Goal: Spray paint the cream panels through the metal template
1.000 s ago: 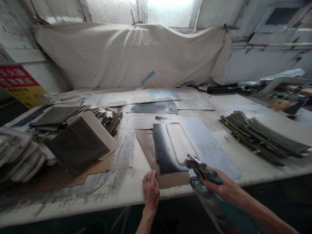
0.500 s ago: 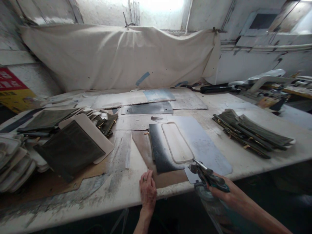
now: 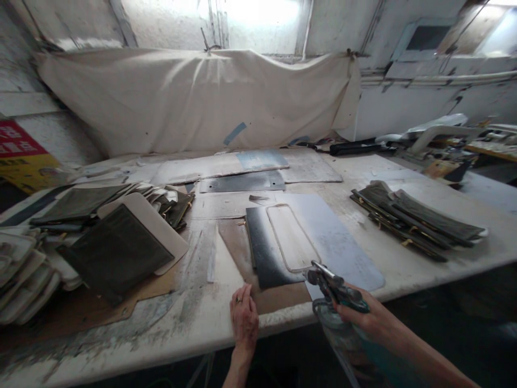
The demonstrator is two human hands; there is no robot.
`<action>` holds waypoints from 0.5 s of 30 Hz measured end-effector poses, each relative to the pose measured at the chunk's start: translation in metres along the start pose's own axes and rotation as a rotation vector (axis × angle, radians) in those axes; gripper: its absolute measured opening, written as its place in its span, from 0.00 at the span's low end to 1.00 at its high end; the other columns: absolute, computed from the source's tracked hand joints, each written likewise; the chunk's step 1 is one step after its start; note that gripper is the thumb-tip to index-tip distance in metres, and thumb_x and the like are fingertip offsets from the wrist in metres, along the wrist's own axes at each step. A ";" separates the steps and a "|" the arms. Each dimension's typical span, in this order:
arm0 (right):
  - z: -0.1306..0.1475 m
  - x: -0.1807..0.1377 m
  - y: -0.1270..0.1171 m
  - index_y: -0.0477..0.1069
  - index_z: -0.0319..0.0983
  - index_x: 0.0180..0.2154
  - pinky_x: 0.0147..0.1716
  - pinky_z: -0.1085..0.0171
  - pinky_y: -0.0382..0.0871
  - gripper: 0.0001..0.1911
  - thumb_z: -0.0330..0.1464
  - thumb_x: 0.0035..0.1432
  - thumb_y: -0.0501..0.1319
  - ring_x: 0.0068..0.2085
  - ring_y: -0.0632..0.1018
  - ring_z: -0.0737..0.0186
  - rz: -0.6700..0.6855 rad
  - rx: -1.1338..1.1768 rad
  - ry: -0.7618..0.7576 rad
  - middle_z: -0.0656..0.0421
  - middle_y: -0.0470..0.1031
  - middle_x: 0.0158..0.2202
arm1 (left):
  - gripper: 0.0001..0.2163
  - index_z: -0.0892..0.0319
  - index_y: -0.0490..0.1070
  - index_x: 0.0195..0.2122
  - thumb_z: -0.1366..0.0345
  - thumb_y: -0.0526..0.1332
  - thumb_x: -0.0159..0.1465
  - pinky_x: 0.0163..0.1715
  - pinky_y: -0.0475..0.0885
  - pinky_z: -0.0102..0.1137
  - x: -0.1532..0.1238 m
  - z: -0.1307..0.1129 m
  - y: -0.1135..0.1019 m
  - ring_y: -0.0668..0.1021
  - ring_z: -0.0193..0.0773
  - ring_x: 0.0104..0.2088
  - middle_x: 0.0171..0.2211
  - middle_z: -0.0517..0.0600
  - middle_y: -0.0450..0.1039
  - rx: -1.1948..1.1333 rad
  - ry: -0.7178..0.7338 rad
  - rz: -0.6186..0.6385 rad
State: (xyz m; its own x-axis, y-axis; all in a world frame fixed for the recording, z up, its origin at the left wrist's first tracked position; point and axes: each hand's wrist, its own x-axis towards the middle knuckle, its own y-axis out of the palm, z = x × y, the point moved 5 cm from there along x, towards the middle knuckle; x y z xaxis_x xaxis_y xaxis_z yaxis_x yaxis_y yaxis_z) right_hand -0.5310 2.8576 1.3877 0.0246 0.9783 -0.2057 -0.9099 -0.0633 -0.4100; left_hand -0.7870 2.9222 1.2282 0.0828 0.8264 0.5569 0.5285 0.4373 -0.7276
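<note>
My right hand [image 3: 355,310] is closed around a spray gun [image 3: 329,280], its nozzle tilted up over the near edge of a flat panel. A cup [image 3: 329,315] hangs below the gun. That panel [image 3: 264,269] is dark on its left side and pale grey on its right. In its middle lies a whitish rounded rectangle [image 3: 293,237] with a raised rim. Brown board [image 3: 278,299] shows beneath the panel. My left hand [image 3: 244,318] rests on the table's front edge just left of the panel, fingers laid down and holding nothing, a ring on one finger.
Dark green fabric pieces with pale backing [image 3: 121,248] are heaped on the left. Further pale pieces [image 3: 24,269] are stacked beside them. More dark green pieces [image 3: 420,215] lie at the right. A cream cloth [image 3: 194,102] hangs behind the table.
The spray gun and my right hand have shifted slightly left along the panel's near edge. My left hand stays at the table edge. The view has tilted a little.
</note>
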 end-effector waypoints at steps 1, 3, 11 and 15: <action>-0.001 -0.001 -0.004 0.66 0.38 0.28 0.31 0.63 0.62 0.06 0.34 0.49 0.57 0.29 0.66 0.63 -0.019 -0.006 0.017 0.62 0.65 0.25 | 0.15 0.62 0.68 0.46 0.74 0.51 0.59 0.43 0.72 0.37 0.000 0.001 -0.001 0.73 0.39 0.44 0.42 0.53 0.74 -0.013 -0.004 -0.004; -0.002 -0.006 -0.011 0.66 0.38 0.26 0.30 0.63 0.63 0.07 0.36 0.48 0.57 0.28 0.66 0.63 -0.057 -0.024 0.039 0.62 0.65 0.24 | 0.15 0.61 0.68 0.46 0.74 0.50 0.60 0.43 0.72 0.38 -0.001 0.005 -0.002 0.73 0.40 0.44 0.42 0.53 0.74 -0.054 -0.022 0.008; 0.081 -0.049 0.029 0.72 0.46 0.29 0.37 0.54 0.67 0.12 0.46 0.47 0.61 0.35 0.73 0.50 -0.062 0.121 -0.007 0.54 0.73 0.30 | 0.16 0.61 0.68 0.47 0.73 0.48 0.59 0.47 0.71 0.39 -0.014 0.028 -0.040 0.73 0.39 0.47 0.44 0.55 0.73 -0.333 -0.281 0.011; 0.162 -0.045 0.096 0.72 0.45 0.33 0.38 0.55 0.68 0.15 0.47 0.48 0.61 0.36 0.73 0.52 -0.013 0.194 -0.193 0.53 0.74 0.33 | 0.16 0.62 0.68 0.46 0.69 0.49 0.58 0.44 0.72 0.37 -0.026 0.072 -0.108 0.73 0.40 0.48 0.46 0.58 0.72 -0.441 -0.478 -0.102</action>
State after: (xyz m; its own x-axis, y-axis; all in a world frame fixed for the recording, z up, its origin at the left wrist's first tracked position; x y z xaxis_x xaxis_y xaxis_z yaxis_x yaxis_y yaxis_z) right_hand -0.6864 2.8398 1.5011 -0.0259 0.9995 -0.0205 -0.9728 -0.0299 -0.2297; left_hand -0.9073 2.8793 1.2638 -0.3170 0.8994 0.3010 0.8190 0.4196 -0.3914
